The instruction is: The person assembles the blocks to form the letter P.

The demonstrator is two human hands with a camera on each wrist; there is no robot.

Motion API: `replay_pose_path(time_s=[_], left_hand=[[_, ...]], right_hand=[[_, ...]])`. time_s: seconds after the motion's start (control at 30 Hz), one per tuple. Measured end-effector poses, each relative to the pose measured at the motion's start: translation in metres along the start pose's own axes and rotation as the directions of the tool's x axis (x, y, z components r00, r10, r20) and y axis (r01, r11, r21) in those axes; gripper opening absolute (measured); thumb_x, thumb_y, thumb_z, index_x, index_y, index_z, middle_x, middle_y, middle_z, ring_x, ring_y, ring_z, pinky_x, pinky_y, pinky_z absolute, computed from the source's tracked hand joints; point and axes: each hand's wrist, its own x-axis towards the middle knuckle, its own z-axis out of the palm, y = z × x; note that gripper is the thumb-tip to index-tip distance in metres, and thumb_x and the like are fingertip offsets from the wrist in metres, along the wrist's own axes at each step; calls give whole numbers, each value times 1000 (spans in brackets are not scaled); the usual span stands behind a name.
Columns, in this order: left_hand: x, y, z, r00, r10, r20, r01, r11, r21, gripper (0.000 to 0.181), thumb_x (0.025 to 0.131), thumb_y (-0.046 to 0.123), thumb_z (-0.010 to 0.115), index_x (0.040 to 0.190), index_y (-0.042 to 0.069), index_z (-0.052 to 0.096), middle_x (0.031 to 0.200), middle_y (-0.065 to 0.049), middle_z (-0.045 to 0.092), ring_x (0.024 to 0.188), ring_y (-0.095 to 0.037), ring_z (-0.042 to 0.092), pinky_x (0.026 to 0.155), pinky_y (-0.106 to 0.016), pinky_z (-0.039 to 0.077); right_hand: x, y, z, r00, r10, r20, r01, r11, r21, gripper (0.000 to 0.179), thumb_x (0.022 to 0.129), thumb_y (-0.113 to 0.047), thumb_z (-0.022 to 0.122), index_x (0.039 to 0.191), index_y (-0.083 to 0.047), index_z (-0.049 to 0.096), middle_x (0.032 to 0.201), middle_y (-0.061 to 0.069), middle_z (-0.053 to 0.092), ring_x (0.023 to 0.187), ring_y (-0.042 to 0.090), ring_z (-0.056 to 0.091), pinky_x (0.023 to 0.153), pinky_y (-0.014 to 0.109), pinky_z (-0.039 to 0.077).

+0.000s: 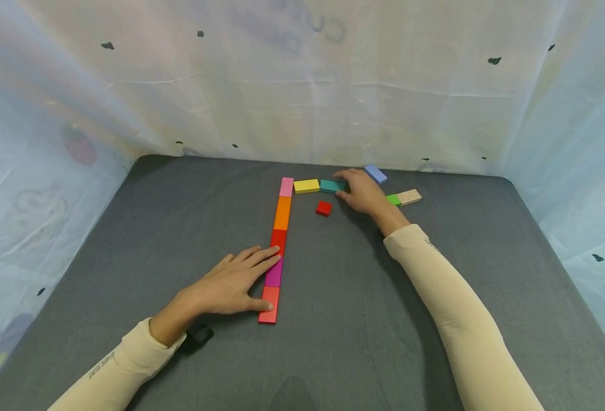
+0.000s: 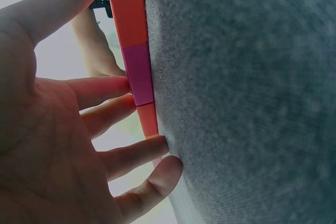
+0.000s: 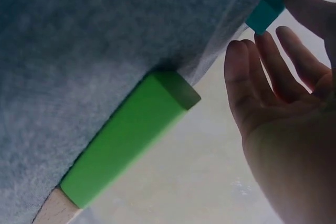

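Observation:
A straight row of flat blocks runs toward me in the head view: a pink block (image 1: 287,186), an orange block (image 1: 282,213), a red block (image 1: 279,237), a magenta block (image 1: 273,276) and a light red block (image 1: 269,315). My left hand (image 1: 225,286) lies along its left side, fingers spread and fairly straight, fingertips and thumb touching the row. From the pink end, a yellow block (image 1: 307,186) and a teal block (image 1: 329,186) extend rightward. My right hand (image 1: 364,194) pinches the teal block between thumb and fingers, covering its right end.
A small red block (image 1: 324,208) lies below the teal one. Right of my right hand are a blue block (image 1: 376,173), a green block (image 1: 393,200) and a plain wooden block (image 1: 409,197). Pale curtains (image 1: 333,114) border the grey tabletop (image 1: 343,319).

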Motion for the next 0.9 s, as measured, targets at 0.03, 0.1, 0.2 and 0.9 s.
replay_pose_path(time_s=[0.03, 0.1, 0.2, 0.9], left_hand=[[0, 0, 0, 1000, -1, 1, 1, 1000, 1, 98, 82, 58, 73, 160, 23, 24, 166, 1, 22, 152, -34, 22, 112, -70, 24], [0, 0, -1, 1000, -2, 2, 2, 1000, -1, 98, 82, 58, 73, 160, 23, 24, 166, 1, 22, 152, -34, 22, 112, -70, 24], [0, 0, -1, 1000, -2, 2, 2, 1000, -2, 98, 82, 58, 73, 160, 23, 23, 166, 1, 22, 152, -34, 22, 112, -70, 24], [0, 0, -1, 1000, -4, 10, 4, 1000, -8, 98, 82, 59, 72, 160, 24, 24, 166, 2, 22, 152, -33, 22, 112, -69, 25]], right_hand=[[0, 0, 0, 1000, -3, 3, 3, 1000, -3, 48, 97, -23, 66, 142, -10, 53, 146, 14, 53, 134, 33, 48, 112, 50, 37], [1, 0, 0, 1000, -5, 14, 5, 1000, -8, 49, 97, -22, 66, 142, -9, 53, 146, 14, 52, 135, 33, 47, 113, 50, 37], [3, -1, 0, 1000, -5, 29, 5, 1000, -17, 49, 97, -22, 65, 142, -9, 53, 147, 14, 52, 136, 33, 47, 114, 49, 36], [-24, 10, -9, 1000, 7, 28, -6, 999, -34, 58, 97, -31, 65, 147, -9, 47, 151, 18, 45, 141, 38, 40, 115, 55, 33]])
